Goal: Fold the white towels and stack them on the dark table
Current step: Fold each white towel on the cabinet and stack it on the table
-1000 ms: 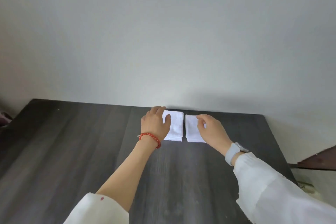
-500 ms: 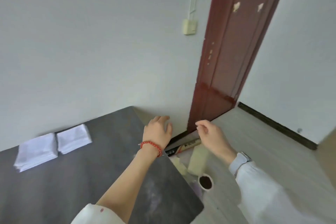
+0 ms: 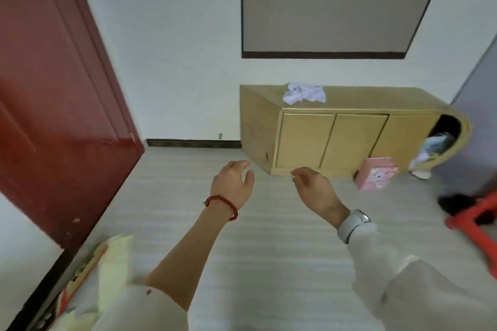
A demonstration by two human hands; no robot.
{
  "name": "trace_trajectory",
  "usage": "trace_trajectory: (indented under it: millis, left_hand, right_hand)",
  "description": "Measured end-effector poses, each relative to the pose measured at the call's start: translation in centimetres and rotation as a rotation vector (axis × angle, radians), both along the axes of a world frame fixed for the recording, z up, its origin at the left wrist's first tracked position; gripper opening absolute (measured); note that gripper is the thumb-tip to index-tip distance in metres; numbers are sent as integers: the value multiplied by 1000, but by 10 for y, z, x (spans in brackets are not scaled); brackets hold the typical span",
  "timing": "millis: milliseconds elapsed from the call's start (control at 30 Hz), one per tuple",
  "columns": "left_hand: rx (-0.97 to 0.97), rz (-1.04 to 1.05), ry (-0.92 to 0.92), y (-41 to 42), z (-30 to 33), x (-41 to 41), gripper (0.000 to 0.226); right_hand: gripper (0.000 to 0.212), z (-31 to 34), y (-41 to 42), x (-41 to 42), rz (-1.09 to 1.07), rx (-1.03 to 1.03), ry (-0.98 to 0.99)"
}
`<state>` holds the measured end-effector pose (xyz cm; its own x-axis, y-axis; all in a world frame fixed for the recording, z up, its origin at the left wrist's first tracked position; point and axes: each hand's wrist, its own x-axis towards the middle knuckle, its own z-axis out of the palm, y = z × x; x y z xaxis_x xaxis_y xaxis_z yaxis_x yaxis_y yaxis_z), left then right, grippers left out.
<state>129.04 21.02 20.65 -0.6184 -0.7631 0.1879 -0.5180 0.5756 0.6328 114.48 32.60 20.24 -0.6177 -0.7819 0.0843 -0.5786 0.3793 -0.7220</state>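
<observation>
Crumpled towels (image 3: pixel 304 93) on the cabinet (image 3: pixel 333 140) ahead, door (image 3: pixel 51 83) left, stool (image 3: pixel 476 220) right.

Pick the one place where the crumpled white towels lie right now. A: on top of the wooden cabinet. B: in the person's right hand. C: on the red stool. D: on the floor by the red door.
A: the crumpled white towels sit on top of the wooden cabinet against the far wall, while the left hand and right hand hold nothing.
</observation>
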Motion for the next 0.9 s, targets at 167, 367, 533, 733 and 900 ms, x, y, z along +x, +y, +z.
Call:
trace_trajectory:
  millis: [167, 367, 533, 733, 900]
  left_hand:
    - [-17, -158, -3, -40, -16, -165, 27]
    - [13, -204, 24, -124, -9, -346, 30]
    - [-18, -267, 10, -174, 8, -493, 29]
    - [8, -306, -5, -223, -21, -655, 28]
    - [122, -174, -12, -267, -66, -760, 25]
  right_hand:
    - [25, -14, -20, -150, -173, 2, 17]
    - [26, -3, -93, -319, -235, -28, -6]
    - [26, 7, -128, -448, -276, -22, -47]
    - [26, -14, -175, -609, -294, -16, -75]
    - [26, -53, -231, -735, -228, 30, -120]
